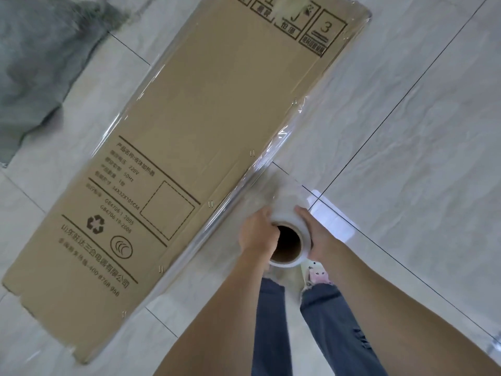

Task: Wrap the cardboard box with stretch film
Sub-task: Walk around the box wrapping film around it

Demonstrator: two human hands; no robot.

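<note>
**Clerk:** Head view, item one?

**Checker:** Cardboard box (189,147), long, flattish, printed. It lies diagonally on the tiled floor (406,131), one end toward the upper edge of the view, the other toward the lower left corner. I judge it stiff and light for its length, awkward to turn single-handed; best taken by a long edge near the middle. Clear film already covers its upper part and right long edge.

**Clerk:** Item two?

**Checker:** Stretch film roll (288,240), cardboard core facing up, just beside the box's right long edge. A sheet runs from it to that edge. Film likely thin, clingy, easily torn or bunched; hold the roll by its body and keep the tension even.

**Clerk:** Hands?

**Checker:** Left hand (259,234) curled around the roll's left side, fingertips at the core rim. Right hand (317,234) clasps the right side. Both gripping.

**Clerk:** Sundries?

**Checker:** Grey cloth (40,63), upper left corner of the floor; jeans (271,321) and a shoe (317,275) below the roll.
</note>
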